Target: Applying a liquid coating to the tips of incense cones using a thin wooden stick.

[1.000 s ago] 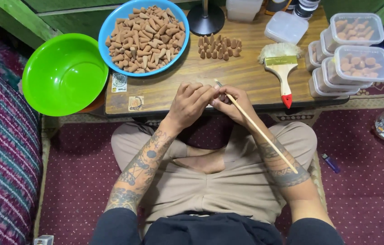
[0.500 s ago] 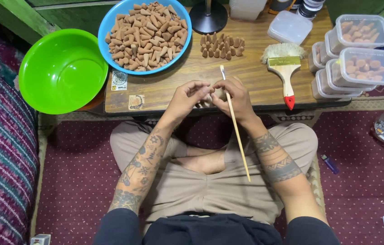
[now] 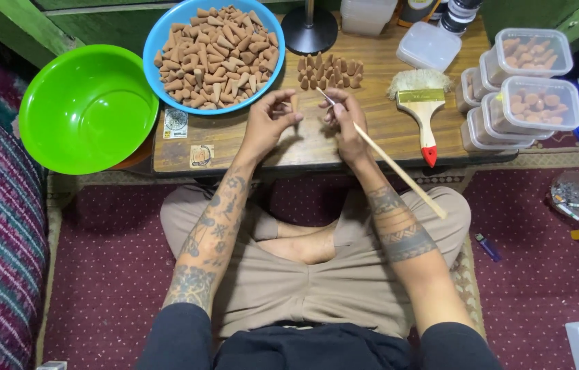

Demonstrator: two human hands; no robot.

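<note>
Head view: a small brown clay-like cone, judged light and brittle, is pinched mid-body by the left hand; the right hand is clamped on a thin wooden stick.

- Your left hand pinches a small cone; it looks like matt, dry, pressed brown powder.
- Your right hand holds a thin stick of pale, smooth, unpainted wood.
- The low table is of wood with visible grain and a slight shine.
- At its far left corner the blue bowl is glossy plastic, full of the same matt cones.
- The green bowl, past the left edge, is smooth shiny plastic.
- The brush has a wooden handle, a brass-coloured metal band and soft pale bristles.
- At the right edge, the boxes are clear plastic.
- The carpet is rough dotted cloth.
</note>
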